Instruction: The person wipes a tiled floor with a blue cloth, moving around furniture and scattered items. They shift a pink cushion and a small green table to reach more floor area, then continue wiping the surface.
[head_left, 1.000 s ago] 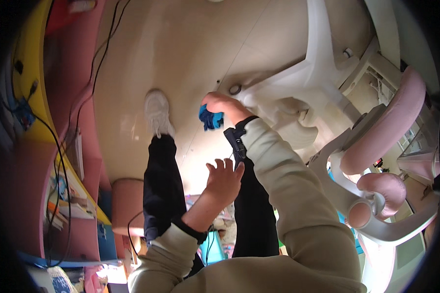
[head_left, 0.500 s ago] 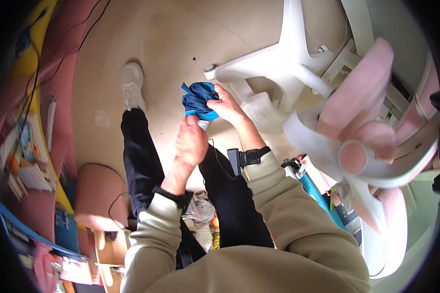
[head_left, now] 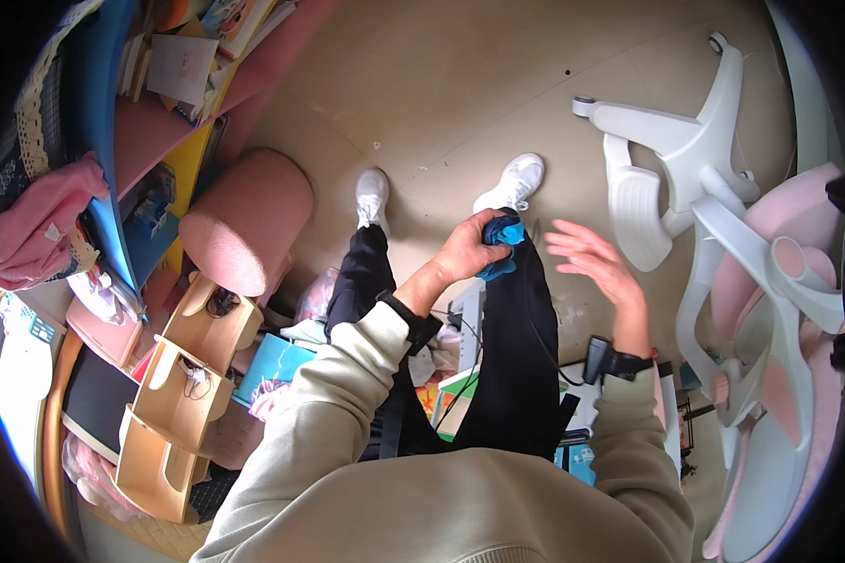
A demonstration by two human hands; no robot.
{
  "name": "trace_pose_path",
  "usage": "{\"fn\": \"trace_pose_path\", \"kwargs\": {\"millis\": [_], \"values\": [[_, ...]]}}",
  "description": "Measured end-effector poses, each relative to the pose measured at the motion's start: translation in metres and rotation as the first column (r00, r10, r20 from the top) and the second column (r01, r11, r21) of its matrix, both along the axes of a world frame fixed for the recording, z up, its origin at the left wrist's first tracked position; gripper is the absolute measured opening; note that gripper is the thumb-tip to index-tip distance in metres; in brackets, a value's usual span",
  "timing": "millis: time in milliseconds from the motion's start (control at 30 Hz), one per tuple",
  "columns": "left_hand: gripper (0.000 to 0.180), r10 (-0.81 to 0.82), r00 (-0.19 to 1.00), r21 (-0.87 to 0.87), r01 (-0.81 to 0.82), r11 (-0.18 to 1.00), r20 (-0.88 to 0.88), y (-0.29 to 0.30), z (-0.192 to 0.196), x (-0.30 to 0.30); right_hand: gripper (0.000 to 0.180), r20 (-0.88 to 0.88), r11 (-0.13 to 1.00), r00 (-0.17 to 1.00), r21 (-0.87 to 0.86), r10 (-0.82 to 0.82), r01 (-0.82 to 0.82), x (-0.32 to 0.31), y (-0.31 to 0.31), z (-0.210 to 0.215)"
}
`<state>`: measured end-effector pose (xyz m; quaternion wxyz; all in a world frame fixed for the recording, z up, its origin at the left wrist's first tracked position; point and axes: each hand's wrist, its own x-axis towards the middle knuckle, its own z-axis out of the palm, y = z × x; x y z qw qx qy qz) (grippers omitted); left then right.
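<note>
A bunched bundle of blue fabric [head_left: 507,235] is squeezed in my left hand [head_left: 465,251], whose fingers and thumb close round it. It is in front of my right knee. To its right, my right hand [head_left: 599,265] is raised with the fingers stretched out and apart, touching nothing. Both wrists carry black straps, and a black cable hangs from the box on the right one. What kind of fabric item the bundle is, I cannot make out.
On the right stands a white and pink swivel chair [head_left: 695,141]. A pink cylindrical stool [head_left: 249,220], a wooden organizer [head_left: 183,394] and a bookshelf [head_left: 169,141] with books are on the left. Assorted things lie beneath me, among them a light blue box [head_left: 274,361].
The right hand has let go of the blue fabric and moved off to the right. My left hand now holds the bundle alone, more tightly bunched. The whole view has turned toward the left.
</note>
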<state>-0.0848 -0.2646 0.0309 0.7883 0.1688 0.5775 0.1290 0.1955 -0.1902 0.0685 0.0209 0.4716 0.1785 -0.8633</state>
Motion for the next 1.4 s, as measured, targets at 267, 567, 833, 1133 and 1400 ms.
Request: {"fn": "trace_pose_path", "kwargs": {"millis": [267,567,833,1133,1400], "values": [[0.058,-0.092,0.936,0.206,0.169,0.964,-0.338,-0.053,-0.062,-0.184,0.047,0.405,0.977,0.914,0.206,-0.031,-0.058,0.018,-0.152,0.054],[0.042,0.510,0.592,0.665,0.060,0.745,-0.624,-0.055,-0.251,-0.430,0.032,0.650,0.897,0.759,0.324,0.018,-0.300,-0.095,-0.215,0.020],[0.054,0.327,0.206,0.383,0.368,0.847,-0.922,0.003,-0.411,-0.516,0.019,0.792,0.738,0.593,0.486,-0.145,-0.468,-0.131,-0.203,-0.028],[0.035,0.257,0.615,0.664,0.656,0.359,-0.746,0.056,-0.411,-0.318,0.011,0.659,0.339,0.641,0.752,-0.393,-0.565,-0.134,-0.163,-0.111],[0.039,0.599,0.189,0.600,0.504,0.621,-0.778,0.062,-0.386,-0.402,0.009,0.621,0.294,0.665,0.783,-0.415,-0.548,-0.138,-0.176,-0.104]]}}
